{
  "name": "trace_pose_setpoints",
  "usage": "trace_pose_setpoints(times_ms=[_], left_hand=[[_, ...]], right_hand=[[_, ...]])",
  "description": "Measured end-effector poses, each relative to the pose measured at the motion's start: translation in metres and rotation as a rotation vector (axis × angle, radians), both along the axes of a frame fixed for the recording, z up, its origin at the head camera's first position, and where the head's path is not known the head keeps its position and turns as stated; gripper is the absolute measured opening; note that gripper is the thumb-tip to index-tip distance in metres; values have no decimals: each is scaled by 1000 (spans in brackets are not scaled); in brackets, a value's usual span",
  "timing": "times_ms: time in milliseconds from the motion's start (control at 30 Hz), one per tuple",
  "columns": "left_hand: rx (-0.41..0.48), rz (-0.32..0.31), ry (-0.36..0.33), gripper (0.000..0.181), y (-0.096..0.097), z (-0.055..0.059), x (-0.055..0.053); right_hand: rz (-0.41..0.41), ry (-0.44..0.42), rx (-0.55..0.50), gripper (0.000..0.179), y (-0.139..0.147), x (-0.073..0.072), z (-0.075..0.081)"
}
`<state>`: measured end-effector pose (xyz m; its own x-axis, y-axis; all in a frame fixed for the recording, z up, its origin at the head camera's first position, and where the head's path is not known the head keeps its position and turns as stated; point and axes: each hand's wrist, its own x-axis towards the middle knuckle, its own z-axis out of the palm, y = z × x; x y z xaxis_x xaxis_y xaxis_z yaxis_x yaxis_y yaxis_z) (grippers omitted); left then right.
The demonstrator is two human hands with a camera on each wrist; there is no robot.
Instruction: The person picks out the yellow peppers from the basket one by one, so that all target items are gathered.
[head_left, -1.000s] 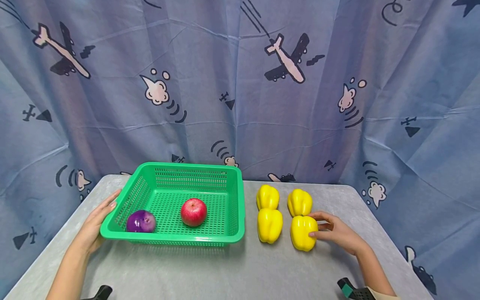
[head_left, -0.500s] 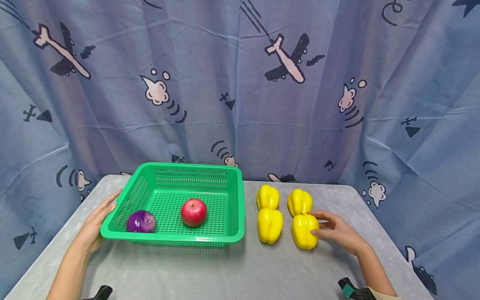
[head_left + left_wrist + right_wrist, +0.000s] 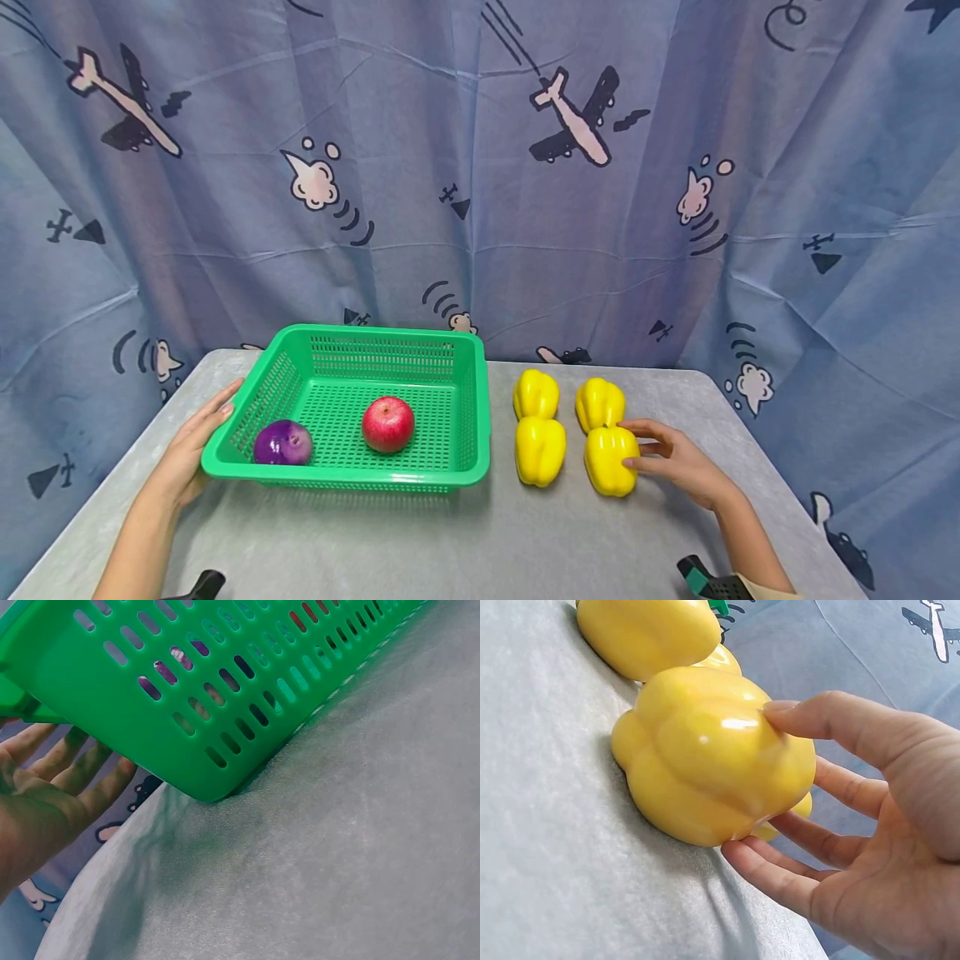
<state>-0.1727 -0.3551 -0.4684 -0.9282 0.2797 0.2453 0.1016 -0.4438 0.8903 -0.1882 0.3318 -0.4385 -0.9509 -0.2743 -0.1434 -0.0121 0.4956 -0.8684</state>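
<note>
My right hand (image 3: 675, 463) holds the front right yellow bell pepper (image 3: 712, 761), thumb on one side and fingertips on the other. In the right wrist view this pepper sits low against the table surface. Just behind it, in the head view, is another yellow bell pepper (image 3: 600, 403). At the left, my left hand (image 3: 187, 446) lies along the outside of the green plastic basket (image 3: 345, 476), fingers extended near its rim. The left wrist view shows those fingers (image 3: 109, 786) fairly straight beside the basket's end wall. A red apple (image 3: 387, 424) and a purple onion (image 3: 282, 442) lie inside the basket.
Two more yellow bell peppers, a front one (image 3: 540, 451) and a rear one (image 3: 536, 394), stand between the basket and the right-hand pair. The grey table (image 3: 420, 546) ends at a blue curtain (image 3: 390, 167) printed with airplanes.
My right hand has shifted the front right pepper slightly away from me and to the right, closer against the one behind it. The left hand and basket stay put.
</note>
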Motion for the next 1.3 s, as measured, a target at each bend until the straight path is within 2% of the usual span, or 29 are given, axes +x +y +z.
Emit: trace_pose_setpoints(times_ms=[367, 700, 1000, 1300], left_hand=[[-11, 18, -16, 54, -1, 2, 1], [-40, 36, -35, 54, -1, 3, 2], [-40, 22, -32, 53, 0, 5, 1], [-40, 36, -63, 53, -1, 8, -1]], right_hand=[[16, 14, 16, 65, 0, -3, 1], [23, -12, 15, 70, 0, -2, 2], [26, -63, -36, 74, 5, 2, 4], [52, -63, -83, 71, 16, 5, 5]])
